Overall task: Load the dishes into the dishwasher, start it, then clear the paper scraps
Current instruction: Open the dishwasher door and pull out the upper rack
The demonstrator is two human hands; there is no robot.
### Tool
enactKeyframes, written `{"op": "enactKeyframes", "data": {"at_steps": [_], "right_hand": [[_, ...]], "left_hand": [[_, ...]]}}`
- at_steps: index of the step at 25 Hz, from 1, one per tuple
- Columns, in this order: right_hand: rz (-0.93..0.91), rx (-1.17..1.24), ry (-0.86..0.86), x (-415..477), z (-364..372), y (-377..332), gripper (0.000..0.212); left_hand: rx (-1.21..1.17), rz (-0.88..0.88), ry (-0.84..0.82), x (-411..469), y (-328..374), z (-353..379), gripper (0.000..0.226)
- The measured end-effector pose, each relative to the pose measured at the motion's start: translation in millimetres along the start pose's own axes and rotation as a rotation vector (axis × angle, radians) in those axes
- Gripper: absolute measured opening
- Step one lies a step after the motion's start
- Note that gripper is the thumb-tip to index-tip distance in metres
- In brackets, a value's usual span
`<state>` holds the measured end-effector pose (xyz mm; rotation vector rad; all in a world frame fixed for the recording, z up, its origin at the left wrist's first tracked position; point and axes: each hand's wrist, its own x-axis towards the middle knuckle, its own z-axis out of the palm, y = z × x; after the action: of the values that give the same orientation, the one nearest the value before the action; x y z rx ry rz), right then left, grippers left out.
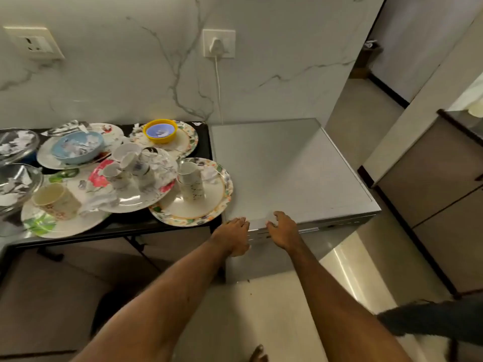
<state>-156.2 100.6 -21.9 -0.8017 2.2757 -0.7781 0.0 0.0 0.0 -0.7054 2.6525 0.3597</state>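
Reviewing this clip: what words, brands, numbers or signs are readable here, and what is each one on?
No text is readable in this frame.
Cup on the near plate: dark script-like marks, too blurred to read.
Dishwasher: faint marks on its front strip, too small to read.
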Motion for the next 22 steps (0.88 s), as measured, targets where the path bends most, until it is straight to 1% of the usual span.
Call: {"op": "enactKeyframes", "data": {"at_steps": [3,5,7,9,10,11,12,14,16,18,20,22], "right_hand": [[0.18,0.3,0.252,19.8,-13.3,24.1,0.043],[0.324,0.53,0.407,31.9,-13.6,37.4,0.035],[0.434,0.69,0.576,48.2,-14.0,46.3,0.02],[0.556,0.933,0.666,64.7,-12.8,55.2,0.023],[0.618,1.078,0.684,68.1,-10.6,57.3,0.032],[0.663,1.2,0.639,70.0,-7.8,60.2,0.038],[0.673,1.323,0.566,72.0,-2.5,64.3,0.039],[0.673,1.489,0.451,72.1,1.0,72.4,0.036],[0.658,1.64,0.395,68.7,-0.8,82.9,0.032],[0.616,1.726,0.335,66.1,-3.4,97.8,0.03],[0.575,1.752,0.268,64.3,-6.5,111.2,0.034],[0.577,1.776,0.21,63.0,-9.9,118.3,0.038]], "left_hand": [[-0.027,-0.109,-0.089,28.2,29.8,-1.8,0.083],[0.017,-0.16,-0.131,40.6,43.0,-5.4,0.071],[0.101,-0.163,-0.193,49.5,52.5,-15.0,0.051],[0.142,-0.16,-0.226,57.7,58.8,-24.6,0.039],[0.144,-0.169,-0.228,62.5,60.1,-24.5,0.037],[0.15,-0.182,-0.236,65.8,62.7,-24.6,0.037],[0.157,-0.201,-0.254,69.2,65.4,-22.8,0.038],[0.197,-0.221,-0.306,75.5,69.2,-19.0,0.043],[0.244,-0.21,-0.321,79.6,71.4,-18.6,0.047],[0.243,-0.175,-0.331,79.9,72.0,-22.9,0.044],[0.228,-0.164,-0.321,80.3,72.2,-24.9,0.04],[0.238,-0.157,-0.319,81.2,72.9,-25.9,0.039]]}}
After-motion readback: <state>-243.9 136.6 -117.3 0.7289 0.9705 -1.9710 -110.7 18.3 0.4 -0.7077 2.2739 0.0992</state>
